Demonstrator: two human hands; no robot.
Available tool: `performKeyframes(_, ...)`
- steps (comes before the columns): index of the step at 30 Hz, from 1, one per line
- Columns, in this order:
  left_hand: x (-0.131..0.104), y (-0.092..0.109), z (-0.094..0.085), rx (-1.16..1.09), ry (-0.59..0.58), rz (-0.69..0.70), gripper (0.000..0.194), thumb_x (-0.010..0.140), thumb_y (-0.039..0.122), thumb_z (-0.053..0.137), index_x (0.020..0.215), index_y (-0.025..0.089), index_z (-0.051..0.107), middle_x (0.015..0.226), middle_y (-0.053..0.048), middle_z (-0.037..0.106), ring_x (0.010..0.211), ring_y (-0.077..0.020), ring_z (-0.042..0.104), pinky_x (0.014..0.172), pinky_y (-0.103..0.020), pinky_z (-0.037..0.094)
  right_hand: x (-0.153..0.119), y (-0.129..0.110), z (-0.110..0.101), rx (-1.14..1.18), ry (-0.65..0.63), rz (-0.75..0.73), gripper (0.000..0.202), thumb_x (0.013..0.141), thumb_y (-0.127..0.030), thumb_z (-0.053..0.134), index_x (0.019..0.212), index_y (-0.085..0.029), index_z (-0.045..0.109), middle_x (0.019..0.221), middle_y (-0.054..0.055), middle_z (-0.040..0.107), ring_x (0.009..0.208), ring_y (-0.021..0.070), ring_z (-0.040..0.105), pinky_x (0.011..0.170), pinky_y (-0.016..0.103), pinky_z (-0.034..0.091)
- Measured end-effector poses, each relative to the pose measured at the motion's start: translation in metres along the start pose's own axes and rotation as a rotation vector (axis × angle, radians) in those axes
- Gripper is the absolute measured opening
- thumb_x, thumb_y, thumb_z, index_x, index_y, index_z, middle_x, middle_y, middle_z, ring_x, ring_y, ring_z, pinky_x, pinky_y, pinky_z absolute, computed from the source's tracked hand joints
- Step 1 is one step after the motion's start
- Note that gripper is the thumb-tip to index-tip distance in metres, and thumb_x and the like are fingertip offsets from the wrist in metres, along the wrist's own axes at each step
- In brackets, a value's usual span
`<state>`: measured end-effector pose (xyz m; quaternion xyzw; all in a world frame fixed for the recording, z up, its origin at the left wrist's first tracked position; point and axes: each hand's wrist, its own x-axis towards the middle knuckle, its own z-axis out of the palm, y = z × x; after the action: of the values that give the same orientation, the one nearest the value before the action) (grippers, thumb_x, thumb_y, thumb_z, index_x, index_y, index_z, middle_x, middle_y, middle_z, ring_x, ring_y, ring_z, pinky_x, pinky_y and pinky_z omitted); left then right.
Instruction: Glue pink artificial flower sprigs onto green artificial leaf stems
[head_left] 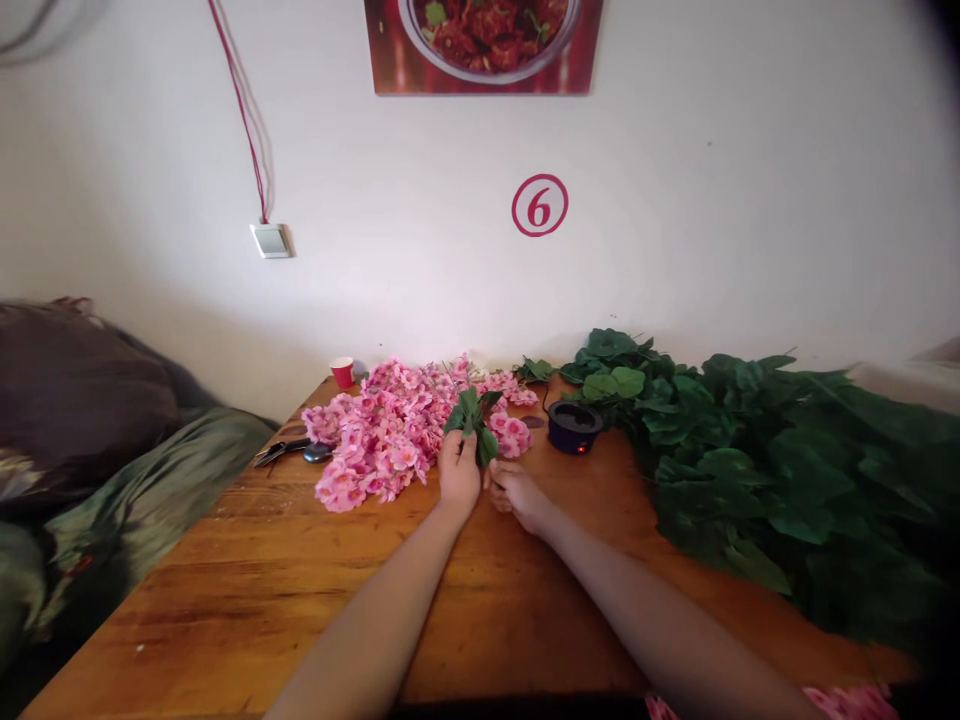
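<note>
My left hand (459,472) is closed around a small bunch of green artificial leaves (471,408), which stands up above the fingers over the middle of the table. Just right of it, my right hand (514,492) has its fingers curled together near the lower end of the bunch; whatever they pinch is hidden or too small to name. Behind and left of both hands lies a heap of pink artificial flowers (390,430). A dark round pot with a lit red light (574,428) stands on the table beyond my right hand.
A large pile of green artificial leaves (757,470) covers the table's right side. Pliers-like cutters (279,450) and a dark rounded object (317,453) lie at the left edge. A red cup (343,373) stands near the wall. The wooden table (300,590) has stuffed sacks (82,410) beside it.
</note>
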<state>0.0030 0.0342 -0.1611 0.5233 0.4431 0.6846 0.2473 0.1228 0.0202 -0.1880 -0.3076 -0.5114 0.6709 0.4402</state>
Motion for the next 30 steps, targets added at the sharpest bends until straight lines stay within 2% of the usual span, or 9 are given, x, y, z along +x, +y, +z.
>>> performKeyframes(7,-0.001,0.002,0.006,-0.143,0.007,-0.119,0.027,0.081,0.033,0.058,0.062,0.020,0.044,0.063,0.004,0.042,0.063,-0.0123,0.041,0.061,-0.024,0.035,0.002,0.001,0.001,-0.027,0.013,0.019,0.061,0.071,-0.078,0.065,0.066,-0.021,0.045,0.042,-0.011,0.025,0.035,0.0047,0.014,0.038,0.021,0.009)
performKeyframes(11,0.002,0.005,0.007,-0.244,0.041,-0.223,0.024,0.076,0.036,0.057,0.064,0.020,0.043,0.060,0.006,0.040,0.056,-0.0101,0.037,0.055,-0.023,0.033,0.002,0.001,0.003,-0.056,0.003,0.020,0.059,0.071,-0.076,0.066,0.066,-0.020,0.047,0.042,-0.010,0.028,0.036,0.0047,0.016,0.038,0.021,0.010)
performKeyframes(15,0.003,0.002,0.009,-0.265,0.070,-0.264,0.022,0.072,0.033,0.058,0.064,0.020,0.042,0.058,0.007,0.036,0.052,-0.0085,0.033,0.053,-0.023,0.031,0.001,0.003,0.008,-0.079,0.027,0.002,0.059,0.070,-0.076,0.068,0.064,-0.020,0.047,0.043,-0.009,0.029,0.036,0.0049,0.018,0.038,0.021,0.012)
performKeyframes(20,0.000,0.003,0.010,-0.206,0.041,-0.228,0.020,0.072,0.027,0.056,0.061,0.020,0.040,0.058,0.007,0.036,0.055,-0.0088,0.033,0.054,-0.023,0.029,-0.001,0.004,0.011,-0.089,0.072,-0.017,0.059,0.070,-0.076,0.067,0.061,-0.021,0.045,0.041,-0.008,0.030,0.036,0.0058,0.020,0.037,0.022,0.013)
performKeyframes(30,-0.009,0.010,0.007,-0.049,0.009,-0.036,0.021,0.076,0.021,0.054,0.060,0.020,0.040,0.061,0.005,0.039,0.061,-0.0121,0.037,0.059,-0.025,0.031,0.002,0.005,0.007,-0.050,0.087,-0.013,0.063,0.067,-0.079,0.067,0.061,-0.022,0.040,0.040,-0.009,0.029,0.034,0.0055,0.019,0.037,0.022,0.011)
